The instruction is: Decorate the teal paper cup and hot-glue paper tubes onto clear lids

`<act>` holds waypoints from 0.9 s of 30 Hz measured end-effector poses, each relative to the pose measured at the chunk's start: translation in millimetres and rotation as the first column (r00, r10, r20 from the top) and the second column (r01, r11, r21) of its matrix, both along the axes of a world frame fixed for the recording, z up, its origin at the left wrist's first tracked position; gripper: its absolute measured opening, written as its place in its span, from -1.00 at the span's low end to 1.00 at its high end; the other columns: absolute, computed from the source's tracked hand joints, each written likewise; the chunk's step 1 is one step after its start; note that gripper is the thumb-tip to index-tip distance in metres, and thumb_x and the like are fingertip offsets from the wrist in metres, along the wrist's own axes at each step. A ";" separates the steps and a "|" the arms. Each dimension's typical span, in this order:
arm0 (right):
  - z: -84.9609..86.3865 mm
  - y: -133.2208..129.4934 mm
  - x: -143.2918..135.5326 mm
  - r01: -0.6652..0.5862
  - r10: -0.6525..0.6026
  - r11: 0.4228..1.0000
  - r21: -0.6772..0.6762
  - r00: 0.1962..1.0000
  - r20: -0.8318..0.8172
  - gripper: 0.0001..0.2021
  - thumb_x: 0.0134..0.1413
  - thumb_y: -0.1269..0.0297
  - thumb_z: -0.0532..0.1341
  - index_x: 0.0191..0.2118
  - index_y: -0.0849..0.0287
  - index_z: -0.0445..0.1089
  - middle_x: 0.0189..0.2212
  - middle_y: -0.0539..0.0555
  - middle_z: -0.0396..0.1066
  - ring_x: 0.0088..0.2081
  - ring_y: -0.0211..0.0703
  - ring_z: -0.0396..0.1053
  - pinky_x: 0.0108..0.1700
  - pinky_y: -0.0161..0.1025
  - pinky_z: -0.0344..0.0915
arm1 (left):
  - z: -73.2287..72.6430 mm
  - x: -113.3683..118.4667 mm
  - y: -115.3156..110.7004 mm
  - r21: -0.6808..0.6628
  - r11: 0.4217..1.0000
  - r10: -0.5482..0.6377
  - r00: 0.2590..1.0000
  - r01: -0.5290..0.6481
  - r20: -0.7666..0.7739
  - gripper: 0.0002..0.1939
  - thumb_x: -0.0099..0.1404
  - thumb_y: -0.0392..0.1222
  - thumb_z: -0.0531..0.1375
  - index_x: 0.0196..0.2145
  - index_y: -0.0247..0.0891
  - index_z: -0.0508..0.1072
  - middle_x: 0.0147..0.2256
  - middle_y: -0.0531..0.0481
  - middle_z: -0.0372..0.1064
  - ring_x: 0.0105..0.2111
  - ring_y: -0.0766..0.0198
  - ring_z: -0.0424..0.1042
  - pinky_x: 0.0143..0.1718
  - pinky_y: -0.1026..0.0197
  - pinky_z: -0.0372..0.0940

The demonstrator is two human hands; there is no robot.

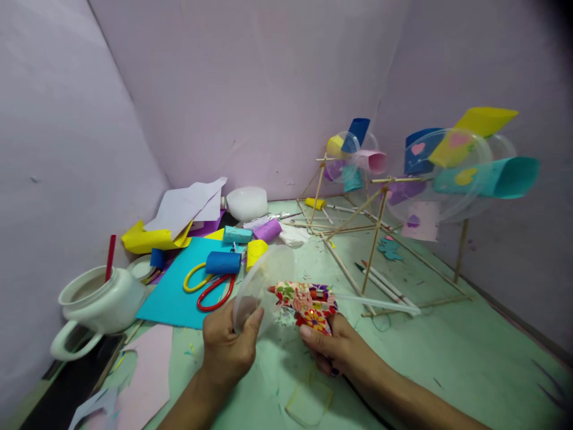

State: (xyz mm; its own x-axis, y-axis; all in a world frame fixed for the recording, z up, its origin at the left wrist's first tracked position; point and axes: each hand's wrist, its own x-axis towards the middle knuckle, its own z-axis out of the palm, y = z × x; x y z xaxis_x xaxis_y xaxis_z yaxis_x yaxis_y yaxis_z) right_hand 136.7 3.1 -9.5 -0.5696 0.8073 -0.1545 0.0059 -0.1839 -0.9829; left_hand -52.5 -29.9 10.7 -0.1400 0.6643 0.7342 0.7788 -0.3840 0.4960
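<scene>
My left hand [230, 343] pinches the rim of a clear round plastic lid [257, 298], holding it tilted above the table. In my right hand [333, 346] is a flower-patterned hot glue gun [308, 300], its fingers closed round the handle. The gun's nozzle points left at the lid; I cannot tell whether they touch. A long translucent glue stick [380, 304] sticks out of its back. Beyond the lid lie a yellow paper roll [256, 255], a blue paper roll [222, 263] and scissors [217, 292] with red and yellow handles.
Two stick-framed paper wheels [465, 173] stand at the right and back. A white teapot [105, 301] with a red stick is at left, near a turquoise sheet [168, 298] and pink paper [150, 376]. Pencils [385, 283] lie inside the nearer frame. A white bowl [247, 203] sits by the wall.
</scene>
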 end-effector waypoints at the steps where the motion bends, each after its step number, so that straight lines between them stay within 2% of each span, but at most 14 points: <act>1: -0.7 0.4 -0.1 0.005 -0.005 1.000 -0.004 1.000 -0.004 -0.61 -0.10 -0.08 0.25 -0.59 0.16 0.27 -0.84 -0.15 0.08 -0.77 -0.39 -0.04 -0.72 -0.37 -0.11 | 0.1 0.3 0.1 0.005 1.000 0.002 1.000 -0.002 0.007 -0.88 0.13 -0.23 0.17 -0.49 -0.25 0.49 -0.58 0.03 0.48 -0.61 0.27 0.46 -0.59 0.31 0.36; 7: 2.9 1.2 1.4 0.004 -0.004 1.000 -0.016 1.000 0.017 -0.65 -0.11 -0.05 0.27 -0.48 0.18 0.33 -0.83 -0.16 0.10 -0.76 -0.38 0.00 -0.71 -0.36 -0.09 | 1.1 1.8 0.1 -0.003 1.000 0.009 1.000 -0.009 0.004 -0.89 0.12 -0.24 0.18 -0.51 -0.25 0.49 -0.60 0.05 0.47 -0.62 0.28 0.45 -0.61 0.31 0.33; 11: 4.1 0.8 0.2 0.061 -0.061 0.997 -0.039 0.998 0.001 -0.69 -0.14 0.03 0.29 -0.40 0.19 0.34 -0.83 -0.19 0.09 -0.78 -0.39 -0.03 -0.72 -0.37 -0.12 | 2.5 2.1 -0.9 -0.007 1.000 0.002 1.000 -0.002 0.010 -0.89 0.12 -0.24 0.18 -0.52 -0.25 0.48 -0.60 0.05 0.47 -0.63 0.29 0.45 -0.62 0.32 0.32; 17: -2.4 0.6 -0.4 0.040 -0.042 0.993 -0.113 0.999 -0.019 -0.70 -0.14 0.05 0.28 -0.52 0.17 0.25 -0.84 -0.19 0.06 -0.79 -0.43 -0.06 -0.74 -0.41 -0.10 | 1.9 2.9 0.3 -0.018 1.000 -0.013 0.999 0.014 0.043 -0.91 0.11 -0.26 0.19 -0.51 -0.27 0.48 -0.60 0.04 0.47 -0.62 0.29 0.45 -0.60 0.33 0.33; 22: 2.9 2.7 2.6 -0.007 0.002 0.994 -0.106 0.999 -0.050 -0.69 -0.22 0.17 0.33 -0.33 0.18 0.28 -0.77 -0.22 0.10 -0.76 -0.44 -0.02 -0.72 -0.43 -0.02 | -0.2 3.0 -0.2 -0.023 1.000 0.012 0.999 -0.011 0.044 -0.90 0.12 -0.24 0.20 -0.50 -0.26 0.48 -0.59 0.04 0.48 -0.61 0.29 0.45 -0.59 0.32 0.34; 25: 6.4 4.3 3.7 -0.057 0.054 0.994 -0.091 0.998 -0.042 -0.77 -0.34 0.28 0.32 -0.49 0.18 0.26 -0.78 -0.19 0.12 -0.75 -0.43 0.02 -0.73 -0.43 -0.02 | -0.9 2.5 -0.4 -0.006 1.000 0.023 0.999 -0.023 0.039 -0.91 0.12 -0.23 0.20 -0.49 -0.27 0.48 -0.59 0.04 0.48 -0.61 0.30 0.45 -0.58 0.33 0.34; 27: 7.6 3.6 3.8 -0.040 0.035 0.991 -0.129 0.999 -0.039 -0.81 -0.36 0.29 0.27 -0.56 0.18 0.23 -0.82 -0.18 0.10 -0.77 -0.42 0.02 -0.74 -0.41 -0.04 | -1.4 2.0 0.0 0.004 1.000 0.027 0.999 -0.027 0.036 -0.91 0.11 -0.24 0.21 -0.48 -0.29 0.49 -0.58 0.04 0.49 -0.61 0.30 0.46 -0.57 0.33 0.35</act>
